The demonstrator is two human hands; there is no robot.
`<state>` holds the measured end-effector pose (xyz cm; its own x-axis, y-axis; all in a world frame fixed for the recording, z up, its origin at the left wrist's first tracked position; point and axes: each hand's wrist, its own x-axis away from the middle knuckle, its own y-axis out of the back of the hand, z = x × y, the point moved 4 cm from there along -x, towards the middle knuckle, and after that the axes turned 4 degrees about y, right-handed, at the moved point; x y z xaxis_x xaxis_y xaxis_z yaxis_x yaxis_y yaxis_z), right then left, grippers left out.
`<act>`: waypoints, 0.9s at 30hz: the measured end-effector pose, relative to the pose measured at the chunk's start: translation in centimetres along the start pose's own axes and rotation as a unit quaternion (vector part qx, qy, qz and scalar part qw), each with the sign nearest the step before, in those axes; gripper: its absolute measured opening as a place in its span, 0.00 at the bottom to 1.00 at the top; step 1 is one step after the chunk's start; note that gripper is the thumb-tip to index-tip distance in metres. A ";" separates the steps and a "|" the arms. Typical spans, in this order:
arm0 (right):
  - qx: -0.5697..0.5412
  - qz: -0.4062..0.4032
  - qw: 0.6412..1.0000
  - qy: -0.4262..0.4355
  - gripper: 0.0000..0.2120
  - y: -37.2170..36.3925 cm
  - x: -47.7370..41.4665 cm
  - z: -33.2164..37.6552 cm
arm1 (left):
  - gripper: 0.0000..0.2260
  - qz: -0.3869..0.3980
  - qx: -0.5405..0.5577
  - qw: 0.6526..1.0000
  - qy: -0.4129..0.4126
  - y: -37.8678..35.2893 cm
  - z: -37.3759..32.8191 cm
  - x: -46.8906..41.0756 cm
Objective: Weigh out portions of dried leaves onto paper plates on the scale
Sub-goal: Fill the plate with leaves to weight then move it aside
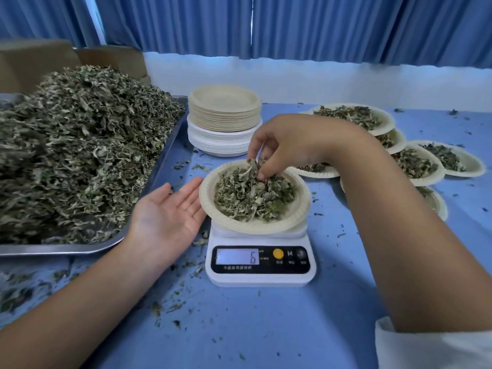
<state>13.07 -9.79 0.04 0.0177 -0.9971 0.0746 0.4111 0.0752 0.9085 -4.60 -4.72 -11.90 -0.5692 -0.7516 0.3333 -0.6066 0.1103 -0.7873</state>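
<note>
Head view: white scale (261, 265) sits mid-desk (266, 328), display (237, 256) reads 6. One paper plate (255, 227) is on its platform, overhanging it on every side, with a mound of dried leaves (253, 195) in it.

Right hand (287, 145) is over the plate's far side, fingertips bunched and pointing down, pinching a tuft of those leaves at the top of the mound. Left hand (167, 211) lies palm up with fingers straight and close together, holding nothing. Its fingertips are right at the plate's left rim; can't tell if they touch.

Left of the scale is a metal tray (165, 155), with a bulk leaf pile (80, 145) heaped well above its rim. A stack of empty plates (225, 113) stands behind the scale, just beside the tray's right edge, tan ones on top of white ones. Filled plates (354, 115) are on the right, overlapping each other and partly hidden behind the right forearm.

Loose leaf scraps (170, 306) are scattered over the blue desk, thickest near the tray. Cardboard boxes (32, 59) sit behind the tray and a blue curtain (292, 25) hangs across the back. A white sleeve (426, 347) shows at bottom right
</note>
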 end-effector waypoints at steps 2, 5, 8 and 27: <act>-0.009 -0.024 1.000 0.007 0.12 0.6 0.3 -0.1 | 0.21 -0.003 0.001 1.000 -0.001 -0.1 0.0 0.1; -0.021 -0.050 0.998 0.016 0.13 1.4 0.6 -0.4 | 0.21 -0.007 0.001 1.000 -0.003 -0.1 0.0 0.2; -0.039 -0.063 0.997 0.022 0.12 1.7 0.7 -0.7 | 0.21 -0.007 -0.002 1.000 -0.002 -0.1 0.0 0.2; -0.075 -0.047 0.995 0.053 0.06 1.2 0.4 0.1 | 0.21 -0.018 -0.013 1.000 0.008 0.2 0.1 0.2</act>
<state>13.42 -10.12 1.18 0.0662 -0.9960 -0.0593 0.5474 -0.0134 0.8368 -4.76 -4.95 -12.04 -0.5561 -0.7446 0.3693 -0.6410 0.1014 -0.7608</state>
